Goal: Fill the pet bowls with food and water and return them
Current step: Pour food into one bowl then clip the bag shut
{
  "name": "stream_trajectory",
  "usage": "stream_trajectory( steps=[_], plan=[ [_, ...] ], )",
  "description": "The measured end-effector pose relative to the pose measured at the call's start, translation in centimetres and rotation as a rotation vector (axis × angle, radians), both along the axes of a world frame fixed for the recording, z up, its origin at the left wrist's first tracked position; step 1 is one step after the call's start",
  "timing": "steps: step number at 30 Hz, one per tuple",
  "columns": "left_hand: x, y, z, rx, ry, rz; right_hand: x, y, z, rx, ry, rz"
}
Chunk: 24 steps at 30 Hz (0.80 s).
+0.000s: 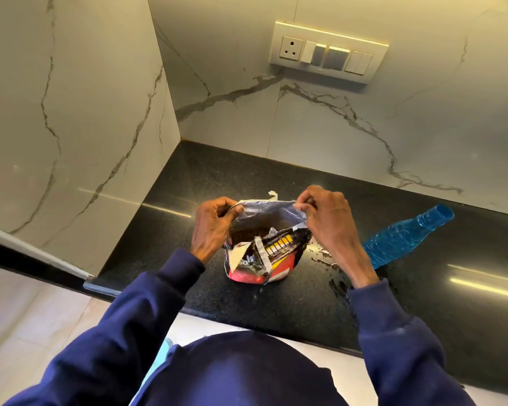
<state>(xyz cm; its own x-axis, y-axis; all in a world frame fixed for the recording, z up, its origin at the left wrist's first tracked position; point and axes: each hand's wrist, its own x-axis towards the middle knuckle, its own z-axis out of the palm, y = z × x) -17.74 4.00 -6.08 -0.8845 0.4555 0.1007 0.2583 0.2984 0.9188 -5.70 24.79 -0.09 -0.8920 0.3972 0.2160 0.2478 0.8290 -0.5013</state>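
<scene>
**Food bag**: upright mid-worktop, mouth open, brown kibble inside. Soft crinkly foil, torn top; prob. light, part full, likely slumps if released. Best held at rim both sides, or round body to pour. Left grip pinches left rim, right grip pinches right rim.

**Worktop:** black polished stone, wet patch beside bag, prob. slippery. Blue bottle to right, apart. Marble walls, corner. Bowls not in view.

We look from one wide-angle camera on our head, facing forward and steeply down over our chest and sleeves. The black surface lies near below us, the marble wall corner rising behind it.
</scene>
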Motion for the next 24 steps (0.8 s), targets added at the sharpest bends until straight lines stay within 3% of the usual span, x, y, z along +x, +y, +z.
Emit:
stream_trajectory(
  steps=[5,9,12,14,15,17,20,24],
  plan=[
    [-0.3,0.2,0.1,0.050,-0.061,0.038,-1.4,0.0,0.5,-0.098,0.055,-0.001],
    [0.6,-0.3,0.6,-0.011,0.289,0.029,-1.1,0.3,0.5,-0.093,0.112,0.007],
    [2.2,-1.1,0.9,-0.030,0.522,-0.124,0.1,0.5,0.9,0.107,0.159,0.144],
    [3.1,-1.8,1.4,0.009,0.441,-0.298,1.1,0.5,1.4,0.235,0.212,0.290],
    [3.5,-2.1,1.8,-0.005,0.356,-0.367,1.5,0.3,1.8,0.239,0.164,0.353],
    [3.8,-2.5,2.2,-0.172,0.236,-0.477,2.1,-0.4,2.4,0.231,-0.124,0.404],
    [4.3,-2.5,2.7,-0.505,0.236,-0.605,2.1,-0.8,1.5,0.402,-0.494,0.366],
    [4.1,-2.2,2.9,-0.573,0.259,-0.609,1.6,0.4,0.4,0.435,-0.458,0.268]
  ],
)
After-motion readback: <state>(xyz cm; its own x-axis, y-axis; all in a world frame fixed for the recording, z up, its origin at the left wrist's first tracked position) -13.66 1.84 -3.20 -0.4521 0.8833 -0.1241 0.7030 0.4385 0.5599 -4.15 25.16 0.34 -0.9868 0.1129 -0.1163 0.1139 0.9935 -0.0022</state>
